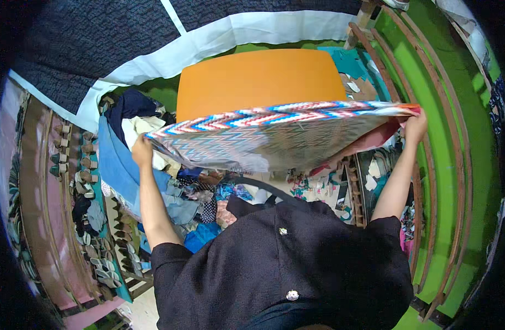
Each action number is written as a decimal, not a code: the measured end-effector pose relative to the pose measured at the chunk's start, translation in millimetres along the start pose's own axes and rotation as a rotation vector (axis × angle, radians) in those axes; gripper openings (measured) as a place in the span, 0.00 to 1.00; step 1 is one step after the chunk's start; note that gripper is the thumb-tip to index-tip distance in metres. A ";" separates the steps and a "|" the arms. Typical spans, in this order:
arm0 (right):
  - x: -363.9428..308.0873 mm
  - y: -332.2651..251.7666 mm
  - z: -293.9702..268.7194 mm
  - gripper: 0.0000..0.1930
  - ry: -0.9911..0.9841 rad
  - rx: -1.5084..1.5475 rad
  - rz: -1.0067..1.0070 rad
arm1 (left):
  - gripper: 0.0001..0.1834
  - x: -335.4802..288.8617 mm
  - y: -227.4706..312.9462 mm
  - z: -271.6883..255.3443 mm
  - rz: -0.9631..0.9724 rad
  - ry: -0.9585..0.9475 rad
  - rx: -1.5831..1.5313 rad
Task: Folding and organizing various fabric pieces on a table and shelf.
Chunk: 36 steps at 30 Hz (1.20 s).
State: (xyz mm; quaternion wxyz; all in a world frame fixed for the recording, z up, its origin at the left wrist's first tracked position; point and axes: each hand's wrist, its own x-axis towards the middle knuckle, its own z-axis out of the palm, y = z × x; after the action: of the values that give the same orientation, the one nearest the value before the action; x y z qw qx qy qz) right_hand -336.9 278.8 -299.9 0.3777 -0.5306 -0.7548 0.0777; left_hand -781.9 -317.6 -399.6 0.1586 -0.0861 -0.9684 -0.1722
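Note:
Between my two hands a cloth (247, 140) with a zigzag pattern in red, white and blue is stretched wide. Its upper edge shows bright stripes, while the part that hangs below looks paler, as if seen from its back. My left hand (142, 152) is closed on the left corner. The right corner, where some orange-red and pink shows, is pinched in my right hand (414, 126). Beyond the cloth lies a smooth orange tabletop (260, 80), its near edge hidden by the cloth.
Heaped clothes and scraps (194, 201) lie below the cloth, beside blue denim (117, 159). Racks of shoes (90, 165) stand at the left. Wooden rails (442, 99) run along a green wall at the right. Fabric scraps (318, 187) litter the floor.

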 end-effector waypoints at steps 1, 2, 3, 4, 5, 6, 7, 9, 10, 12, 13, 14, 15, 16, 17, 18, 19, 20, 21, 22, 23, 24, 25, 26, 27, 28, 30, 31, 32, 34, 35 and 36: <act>6.3 12.4 1.0 0.19 -0.010 0.071 0.078 | 0.12 4.6 -10.7 -4.3 0.002 0.083 -0.046; 10.4 19.2 5.0 0.17 0.089 0.062 0.010 | 0.12 8.8 -22.5 -9.0 0.016 0.096 -0.053; 22.7 36.0 5.4 0.17 0.094 0.051 0.014 | 0.12 15.9 -26.0 -9.6 0.040 0.106 -0.074; 37.9 63.7 9.3 0.16 0.013 0.278 0.046 | 0.15 21.3 -10.8 -12.7 -0.016 0.073 -0.171; 47.4 76.6 17.3 0.15 -0.077 0.516 0.071 | 0.15 26.1 -7.4 -7.2 -0.015 0.069 -0.171; 42.6 56.7 31.0 0.14 -0.106 0.522 0.111 | 0.15 28.9 -8.3 -4.0 0.023 0.122 -0.261; 38.0 38.7 37.0 0.14 -0.148 0.412 -0.118 | 0.15 33.5 -9.1 -2.3 0.064 0.175 -0.352; -7.2 -57.3 24.5 0.18 -0.355 0.321 -0.162 | 0.17 30.4 30.7 0.7 0.314 0.097 -0.560; -18.3 -74.0 20.8 0.22 -0.507 0.220 -0.361 | 0.16 20.4 75.3 -7.8 0.304 0.029 -0.637; -71.7 -158.5 9.8 0.29 -0.704 0.415 -0.629 | 0.13 -10.7 158.1 -37.7 0.342 -0.127 -0.760; -92.4 -176.2 16.0 0.33 -1.112 0.654 -0.406 | 0.12 -26.0 183.4 -43.3 0.311 -0.333 -0.874; -116.6 -191.9 25.8 0.36 -1.424 0.844 -0.283 | 0.11 -44.2 216.9 -64.3 0.546 -0.280 -0.767; -136.1 -225.4 13.3 0.33 -1.434 0.706 -0.438 | 0.11 -58.9 232.2 -71.5 0.675 -0.285 -0.721; -159.7 -236.9 21.7 0.32 -1.308 0.730 -0.573 | 0.11 -71.2 247.2 -81.8 0.774 -0.322 -0.744; -173.0 -248.1 27.9 0.31 -1.367 0.651 -0.524 | 0.08 -80.8 254.3 -82.6 0.822 -0.336 -0.761; -178.6 -251.5 41.1 0.23 -1.127 0.618 -0.749 | 0.08 -83.3 261.1 -89.8 0.835 -0.426 -0.749; -175.1 -247.4 41.6 0.23 -1.115 0.619 -0.749 | 0.08 -83.4 266.4 -96.6 0.846 -0.515 -0.734; -172.8 -248.7 37.0 0.17 -1.183 0.532 -0.743 | 0.10 -81.0 262.3 -98.8 0.813 -0.567 -0.751; -170.4 -248.2 34.3 0.13 -1.248 0.442 -0.734 | 0.11 -76.8 254.3 -98.9 0.721 -0.655 -0.619; -167.8 -241.5 37.2 0.10 -1.175 0.500 -0.748 | 0.11 -72.8 242.9 -95.1 0.732 -0.678 -0.617; -163.5 -234.4 37.3 0.10 -1.169 0.498 -0.751 | 0.11 -69.4 231.3 -88.2 0.747 -0.702 -0.620; -159.5 -228.7 36.5 0.09 -1.076 0.567 -0.743 | 0.11 -66.5 214.8 -81.7 0.745 -0.693 -0.619; -155.1 -223.0 37.5 0.07 -0.985 0.634 -0.733 | 0.10 -64.0 195.9 -73.6 0.707 -0.717 -0.529; -148.3 -215.3 38.4 0.07 -1.016 0.644 -0.646 | 0.09 -61.7 185.1 -70.4 0.676 -0.744 -0.442; -141.5 -208.9 38.0 0.06 -1.044 0.654 -0.554 | 0.09 -60.3 181.4 -73.4 0.684 -0.743 -0.444; -134.3 -205.3 32.5 0.07 -1.079 0.606 -0.519 | 0.09 -60.1 178.9 -77.8 0.607 -0.861 -0.467; -131.7 -201.3 33.1 0.07 -1.104 0.691 -0.420 | 0.09 -62.9 165.2 -68.3 0.589 -0.962 -0.548; -131.3 -199.6 34.7 0.08 -1.139 0.776 -0.325 | 0.09 -67.6 158.8 -59.4 0.583 -0.954 -0.547; -128.4 -189.9 47.3 0.08 -1.119 0.802 -0.305 | 0.09 -70.8 155.7 -51.0 0.633 -0.885 -0.593; -125.8 -191.1 49.7 0.08 -1.014 0.896 -0.251 | 0.09 -75.3 146.9 -38.9 0.672 -0.810 -0.638; -123.6 -190.1 50.4 0.08 -0.898 0.982 -0.185 | 0.09 -75.8 144.0 -34.2 0.572 -0.805 -0.701; -121.8 -184.2 58.1 0.09 -0.868 0.974 -0.127 | 0.09 -76.1 141.5 -31.0 0.471 -0.799 -0.764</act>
State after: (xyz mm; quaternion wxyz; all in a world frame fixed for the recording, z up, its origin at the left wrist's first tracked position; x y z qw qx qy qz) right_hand -493.1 112.2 -304.6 0.2396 -0.1738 -0.7470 0.5953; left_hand -670.8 -206.3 -354.3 -0.2259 -0.4072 -0.7776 -0.4225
